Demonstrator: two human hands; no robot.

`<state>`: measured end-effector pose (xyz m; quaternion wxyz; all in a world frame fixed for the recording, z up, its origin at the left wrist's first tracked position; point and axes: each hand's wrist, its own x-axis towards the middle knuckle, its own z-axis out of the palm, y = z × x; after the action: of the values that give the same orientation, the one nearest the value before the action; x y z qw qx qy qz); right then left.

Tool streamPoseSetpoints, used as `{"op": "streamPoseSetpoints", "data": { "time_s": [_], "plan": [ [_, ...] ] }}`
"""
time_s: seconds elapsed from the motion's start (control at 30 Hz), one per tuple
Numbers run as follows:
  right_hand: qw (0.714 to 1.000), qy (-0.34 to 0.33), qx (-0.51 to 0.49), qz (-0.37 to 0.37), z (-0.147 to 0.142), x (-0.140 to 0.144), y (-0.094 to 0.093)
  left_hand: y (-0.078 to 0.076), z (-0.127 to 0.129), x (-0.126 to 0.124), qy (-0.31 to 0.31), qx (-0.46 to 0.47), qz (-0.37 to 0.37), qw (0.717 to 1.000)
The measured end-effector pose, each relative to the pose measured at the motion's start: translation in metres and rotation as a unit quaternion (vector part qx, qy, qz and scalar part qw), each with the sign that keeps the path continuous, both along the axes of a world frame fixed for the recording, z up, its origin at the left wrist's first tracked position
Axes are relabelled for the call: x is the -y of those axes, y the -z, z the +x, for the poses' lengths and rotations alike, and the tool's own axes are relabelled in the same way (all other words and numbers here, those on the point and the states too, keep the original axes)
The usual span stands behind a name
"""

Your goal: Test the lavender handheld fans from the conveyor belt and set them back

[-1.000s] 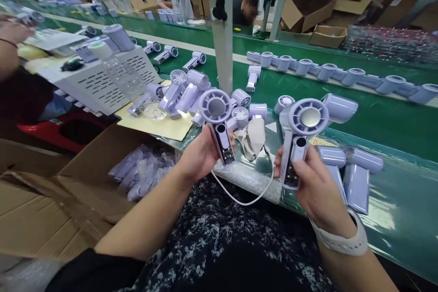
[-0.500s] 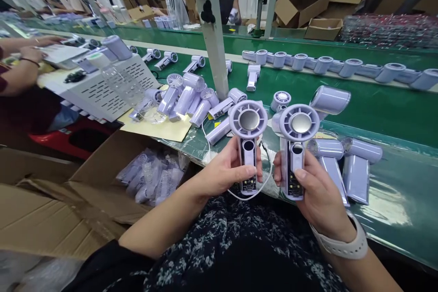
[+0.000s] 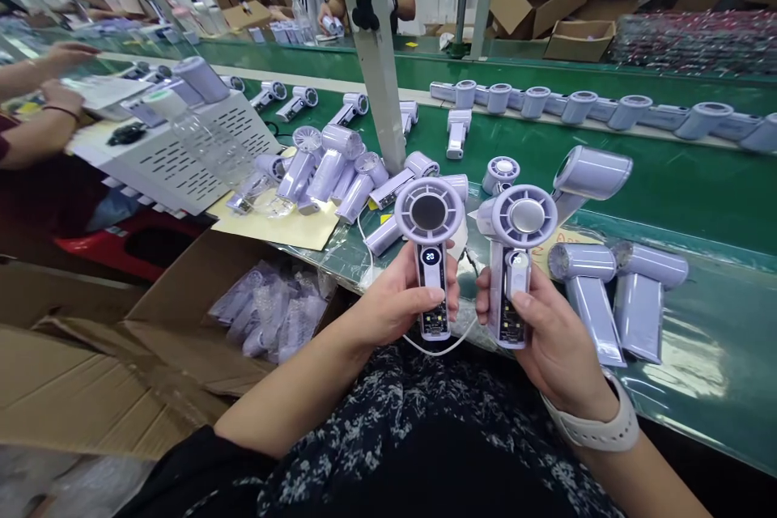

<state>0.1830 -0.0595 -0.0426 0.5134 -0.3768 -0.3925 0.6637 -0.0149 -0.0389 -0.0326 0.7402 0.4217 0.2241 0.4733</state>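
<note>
My left hand (image 3: 404,291) is closed round the handle of a lilac handheld fan (image 3: 429,212), its thumb on the handle's front. My right hand (image 3: 546,324) grips a second handheld fan (image 3: 525,214) the same way. Both stand upright side by side, round heads facing me, with circuit boards bare at the lower handles. A small display on each handle reads 20. Right of them, two fans (image 3: 642,307) lie on the bench, and another fan (image 3: 593,172) rests tilted behind. A white cable (image 3: 440,353) loops below the held fans.
Several fans (image 3: 331,162) are heaped left on yellow paper (image 3: 279,231). A row of fans (image 3: 579,107) lines the green conveyor (image 3: 546,166). A grey post (image 3: 382,73) rises ahead. An open carton (image 3: 176,307) holds bagged parts. A co-worker's arms (image 3: 36,113) are at left.
The displays on both held fans have lit up with 20. Both hands have shifted slightly left, and the fan heads have turned a little. The co-worker's hand at left has lifted.
</note>
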Motion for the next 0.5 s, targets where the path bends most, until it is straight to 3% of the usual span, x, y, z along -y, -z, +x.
{"op": "streamPoseSetpoints", "data": {
  "time_s": [0.13, 0.37, 0.5],
  "plan": [
    [1.0, 0.004, 0.016, 0.012, -0.001, -0.001, 0.003, 0.004, 0.001, -0.001, 0.001, -0.013, 0.013, 1.0],
    [0.998, 0.048, 0.027, -0.036, -0.005, -0.002, 0.008, 0.015, 0.006, -0.007, -0.075, -0.026, -0.044, 0.996],
    [0.999, 0.02, 0.007, -0.045, -0.002, -0.002, 0.008, 0.018, 0.003, -0.009, -0.031, -0.046, -0.024, 0.998]
  ]
}}
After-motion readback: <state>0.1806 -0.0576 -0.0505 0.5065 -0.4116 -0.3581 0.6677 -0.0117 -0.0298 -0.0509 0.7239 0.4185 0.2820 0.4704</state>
